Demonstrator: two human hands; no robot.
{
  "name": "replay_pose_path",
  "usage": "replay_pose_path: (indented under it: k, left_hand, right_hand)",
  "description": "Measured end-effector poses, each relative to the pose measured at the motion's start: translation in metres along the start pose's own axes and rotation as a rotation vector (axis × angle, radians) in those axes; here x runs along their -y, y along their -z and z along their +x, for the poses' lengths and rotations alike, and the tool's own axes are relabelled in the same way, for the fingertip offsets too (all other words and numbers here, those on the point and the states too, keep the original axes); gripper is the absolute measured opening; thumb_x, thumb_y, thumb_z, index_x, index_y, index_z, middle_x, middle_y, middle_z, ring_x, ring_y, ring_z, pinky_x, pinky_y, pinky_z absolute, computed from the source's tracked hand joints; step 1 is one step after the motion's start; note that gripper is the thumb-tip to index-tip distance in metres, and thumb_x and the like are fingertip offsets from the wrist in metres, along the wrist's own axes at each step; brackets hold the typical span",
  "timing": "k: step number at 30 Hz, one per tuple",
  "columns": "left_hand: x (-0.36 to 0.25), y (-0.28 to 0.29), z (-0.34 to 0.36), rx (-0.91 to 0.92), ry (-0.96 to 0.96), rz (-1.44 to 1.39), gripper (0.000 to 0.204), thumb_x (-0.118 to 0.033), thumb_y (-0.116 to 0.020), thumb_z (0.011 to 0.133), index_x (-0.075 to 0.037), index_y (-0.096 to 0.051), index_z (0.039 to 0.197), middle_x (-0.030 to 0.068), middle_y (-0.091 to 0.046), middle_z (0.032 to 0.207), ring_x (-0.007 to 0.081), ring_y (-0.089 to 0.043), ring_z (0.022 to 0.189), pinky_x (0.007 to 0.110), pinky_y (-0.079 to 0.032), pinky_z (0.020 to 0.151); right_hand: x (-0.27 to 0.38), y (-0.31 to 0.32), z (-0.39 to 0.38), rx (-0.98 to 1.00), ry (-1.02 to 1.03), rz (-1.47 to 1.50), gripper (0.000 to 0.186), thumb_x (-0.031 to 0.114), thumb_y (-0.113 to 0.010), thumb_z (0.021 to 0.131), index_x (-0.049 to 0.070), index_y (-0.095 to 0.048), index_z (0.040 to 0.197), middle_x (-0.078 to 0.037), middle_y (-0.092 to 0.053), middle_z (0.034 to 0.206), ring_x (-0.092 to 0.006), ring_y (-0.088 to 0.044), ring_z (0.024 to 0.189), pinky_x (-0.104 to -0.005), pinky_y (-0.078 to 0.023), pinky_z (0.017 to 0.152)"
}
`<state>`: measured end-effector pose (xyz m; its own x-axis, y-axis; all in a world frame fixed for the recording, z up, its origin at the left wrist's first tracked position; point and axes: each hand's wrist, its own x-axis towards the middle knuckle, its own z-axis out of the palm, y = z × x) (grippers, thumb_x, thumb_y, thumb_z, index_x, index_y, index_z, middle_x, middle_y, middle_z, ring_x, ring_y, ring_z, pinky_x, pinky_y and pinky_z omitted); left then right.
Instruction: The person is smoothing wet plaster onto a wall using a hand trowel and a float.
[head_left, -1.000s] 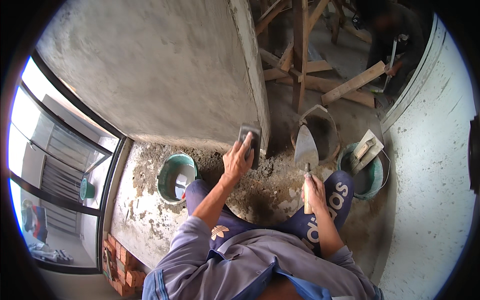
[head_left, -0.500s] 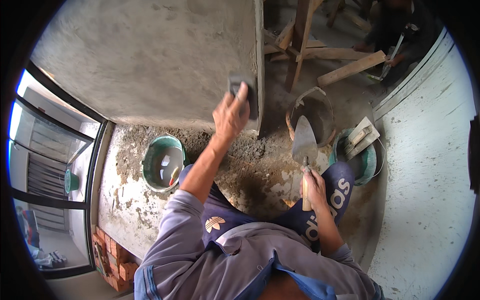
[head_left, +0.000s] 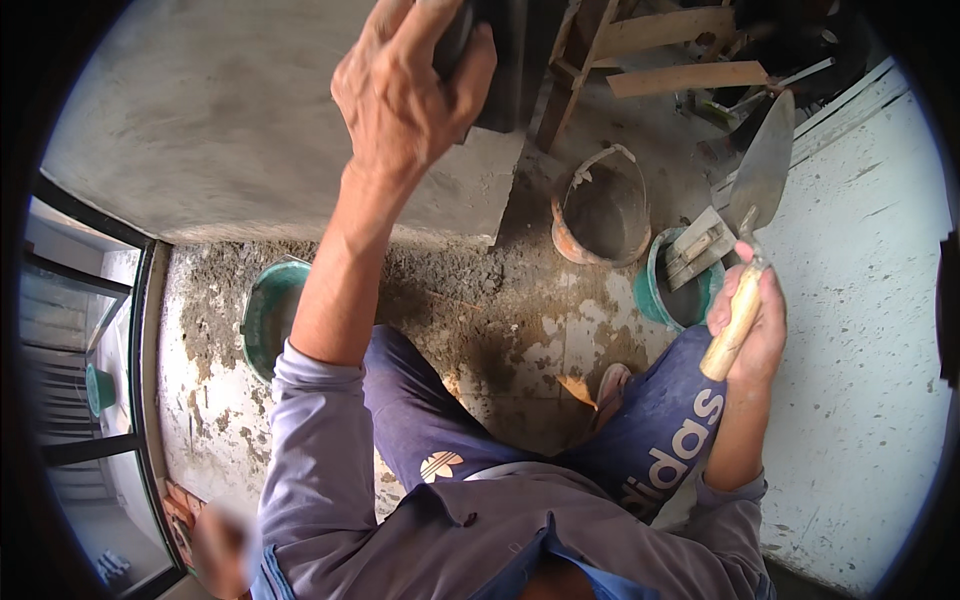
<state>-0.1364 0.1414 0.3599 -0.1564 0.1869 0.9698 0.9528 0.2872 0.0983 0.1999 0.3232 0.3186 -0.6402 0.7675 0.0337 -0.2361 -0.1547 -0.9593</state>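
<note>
My left hand (head_left: 400,95) is raised against the grey plastered wall (head_left: 240,130), fingers wrapped round a dark plastering float (head_left: 505,70) at the wall's right edge. Part of the float is cut off by the top of the picture. Over my right knee, my right hand (head_left: 758,325) is closed on a pointed trowel (head_left: 765,170). Its wooden handle lies across the palm, and its bare metal blade points up and away to the right. Just left of that blade, a float with a pale grip (head_left: 697,250) rests in a green bucket (head_left: 655,290).
Another green bucket (head_left: 262,320) stands behind my left forearm. A mortar-crusted bucket (head_left: 565,235) sits beyond my right knee. Wet mortar (head_left: 440,270) covers the floor along the wall's foot. Wooden planks (head_left: 690,78) and a person in dark clothes (head_left: 840,60) are at the far right.
My left hand has moved up the wall with the float, appearing larger. My right hand has shifted right and slightly up, and the trowel now tilts right. The whole view has shifted a little.
</note>
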Motion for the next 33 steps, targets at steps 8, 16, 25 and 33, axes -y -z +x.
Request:
replay_pose_path:
  k: [8,16,25,33]
  left_hand:
    - [-0.008,-0.078,-0.184,0.072,0.174,0.008,0.065,-0.012,-0.073,0.083,-0.024,-0.057,0.146,0.0001,-0.051,0.079,0.0106,-0.051,0.062,0.028,-0.047,0.049]
    - [-0.033,-0.056,-0.325,0.176,0.313,0.145,0.064,-0.014,-0.069,0.088,-0.002,-0.047,0.148,0.01,-0.048,0.077,0.0212,-0.051,0.062,0.035,-0.044,0.051]
    - [-0.053,-0.068,-0.359,-0.111,1.336,-0.327,0.098,-0.063,-0.05,0.095,-0.001,-0.014,0.161,0.0272,-0.014,0.166,0.0434,-0.021,0.152,0.059,-0.02,0.123]
    - [-0.042,-0.142,-0.357,-0.453,1.511,-0.507,0.06,-0.023,-0.045,0.105,0.004,-0.025,0.156,0.0186,-0.048,0.142,0.0252,-0.053,0.121,0.036,-0.041,0.107]
  right_hand:
    - [0.006,0.055,0.072,0.127,0.068,-0.109,0.052,0.032,-0.041,0.107,-0.009,-0.046,0.139,-0.008,-0.055,0.09,-0.0131,-0.05,0.054,-0.0256,-0.042,0.047]
    - [-0.034,0.084,0.147,0.238,0.087,-0.16,0.055,0.029,-0.039,0.106,-0.012,-0.04,0.142,-0.008,-0.052,0.091,-0.0101,-0.049,0.057,-0.0239,-0.043,0.048]
    - [-0.082,0.071,0.135,0.484,-0.228,0.26,0.052,0.032,-0.039,0.108,-0.01,-0.047,0.136,-0.008,-0.055,0.087,-0.0105,-0.052,0.05,-0.0242,-0.046,0.042]
    - [-0.09,0.077,0.134,0.456,-0.17,0.274,0.051,0.032,-0.04,0.107,-0.01,-0.049,0.135,-0.009,-0.056,0.086,-0.0105,-0.052,0.049,-0.0237,-0.045,0.042]
